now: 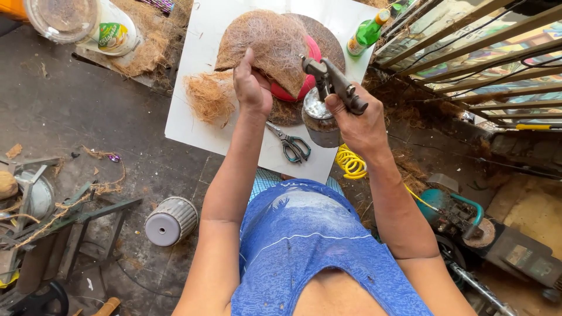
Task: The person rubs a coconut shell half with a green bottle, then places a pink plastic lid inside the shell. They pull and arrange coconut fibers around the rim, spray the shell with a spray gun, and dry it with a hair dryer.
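My left hand (252, 88) grips the lower edge of a brown coconut-fibre sheet (266, 44), lifting it off a red bowl-shaped mould (304, 82). That mould rests on a round fibre mat (328, 41) on a white board (199, 52). My right hand (360, 120) holds a metal spray gun (331, 82) with a cup (319, 120) under it, its nozzle aimed at the fibre sheet. A loose tuft of fibre (208, 96) lies on the board left of my left hand. Green-handled scissors (290, 143) lie on the board below the hands.
A green bottle (367, 32) stands at the board's far right corner. A clear plastic jar (82, 23) sits at the upper left. A yellow coiled air hose (350, 161) hangs right of the board. A grey ribbed pot (170, 221) lies on the floor; metal tools crowd both sides.
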